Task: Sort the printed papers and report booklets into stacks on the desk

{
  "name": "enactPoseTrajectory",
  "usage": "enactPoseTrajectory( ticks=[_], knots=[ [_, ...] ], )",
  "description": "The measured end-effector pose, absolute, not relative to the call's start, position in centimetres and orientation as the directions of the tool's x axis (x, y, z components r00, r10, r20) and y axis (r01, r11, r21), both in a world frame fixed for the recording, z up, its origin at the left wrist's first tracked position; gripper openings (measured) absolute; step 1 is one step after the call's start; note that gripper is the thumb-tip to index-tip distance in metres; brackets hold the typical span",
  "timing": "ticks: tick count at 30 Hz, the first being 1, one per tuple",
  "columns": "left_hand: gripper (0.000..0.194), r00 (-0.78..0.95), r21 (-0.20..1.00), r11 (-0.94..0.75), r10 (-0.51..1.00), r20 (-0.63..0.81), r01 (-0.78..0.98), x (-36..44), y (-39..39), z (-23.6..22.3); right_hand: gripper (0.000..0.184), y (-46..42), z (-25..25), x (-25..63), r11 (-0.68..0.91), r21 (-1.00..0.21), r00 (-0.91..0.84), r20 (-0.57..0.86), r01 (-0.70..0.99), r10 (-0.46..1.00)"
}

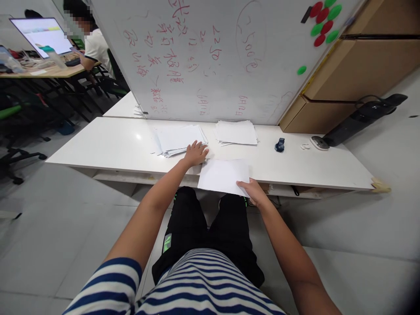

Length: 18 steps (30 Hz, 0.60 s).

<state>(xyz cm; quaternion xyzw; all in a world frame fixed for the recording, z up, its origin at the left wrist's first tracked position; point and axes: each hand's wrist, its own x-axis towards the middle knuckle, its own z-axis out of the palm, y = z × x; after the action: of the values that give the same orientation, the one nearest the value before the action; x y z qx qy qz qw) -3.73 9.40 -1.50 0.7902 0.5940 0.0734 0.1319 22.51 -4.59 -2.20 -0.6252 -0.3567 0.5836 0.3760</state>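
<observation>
White paper sheets are in my right hand, the thumb on top and the other fingers underneath. They reach past the front edge of the white table. My left hand has its fingers spread at the near right corner of a loose paper stack. Behind the held sheets lies a second paper stack, a little uneven at its edges. A small dark blue object, perhaps a stapler, sits to the right of that stack.
A whiteboard with red writing and magnets stands along the table's back. Cardboard boxes, a computer mouse and a black bottle-like object are at the right. A seated person is at another desk, far left.
</observation>
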Motion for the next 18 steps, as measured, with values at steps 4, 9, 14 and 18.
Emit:
enactPoseTrajectory(
  ticks=[4,9,14,18],
  knots=[
    [0.063,0.287,0.278,-0.267,0.958,-0.031,0.923,-3.7,9.4,-1.7,0.023,-4.4,-2.2,22.4,-0.476,-0.879,0.065,-0.474,0.020,0.878],
    [0.064,0.268,0.269,-0.247,0.962,-0.044,0.931,-3.5,9.6,-2.1,0.025,-4.4,-2.9,22.4,-0.482,-0.876,0.081,-0.479,0.022,0.874],
    [0.063,0.267,0.200,-0.252,0.962,-0.053,0.947,-2.6,10.0,-2.4,0.028,-4.2,-3.7,22.8,-0.493,-0.870,0.055,-0.492,0.005,0.869],
    [0.061,0.264,0.175,-0.256,0.964,-0.021,0.950,-2.2,9.8,-2.6,0.027,-4.2,-3.9,22.8,-0.471,-0.881,0.095,-0.465,0.041,0.880]
  ],
)
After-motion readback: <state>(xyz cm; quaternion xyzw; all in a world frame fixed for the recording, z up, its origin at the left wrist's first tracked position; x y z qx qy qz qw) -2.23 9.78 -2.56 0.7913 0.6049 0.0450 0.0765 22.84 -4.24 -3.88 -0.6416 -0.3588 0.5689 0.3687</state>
